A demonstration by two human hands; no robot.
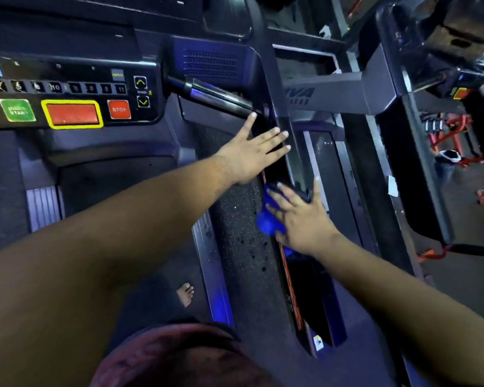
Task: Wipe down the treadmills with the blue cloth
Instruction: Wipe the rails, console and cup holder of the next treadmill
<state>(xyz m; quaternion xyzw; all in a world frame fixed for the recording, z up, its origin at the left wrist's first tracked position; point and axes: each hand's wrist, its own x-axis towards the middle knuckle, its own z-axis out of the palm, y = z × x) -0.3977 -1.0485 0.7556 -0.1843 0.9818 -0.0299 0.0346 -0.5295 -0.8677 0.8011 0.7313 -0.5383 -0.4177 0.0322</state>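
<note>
A: Entry, largest item first. The treadmill [235,233] filled the view, the person standing on it. Taking its right side rail [284,127] as landmark: console [67,107] well to the rail's left, red STOP button [119,109] on it, short handlebar [218,97] running from console toward the rail.

B: Hands?

A: Left hand [252,155] lay against the rail's inner face, fingers straight and spread, gripping nothing. Right hand [299,216] sat lower on the same rail, fingers splayed flat, pressing the blue cloth [268,219] onto it.

B: Cloth position?

A: Trapped between the right palm and the rail, bunched, a fold sticking out on the rail's inner side. Most of it was hidden under the hand.

B: Handling judgement?

A: Soft, light, limp; it likely conforms to the rail's edges but would bunch and slide out under a flat palm. Better hold, in my view: wrap it over the rail and curl the fingers around it, thumb beneath.

B: Rail itself?

A: Looked rigid and smooth. Probably low friction, so firm pressure needed.
</note>
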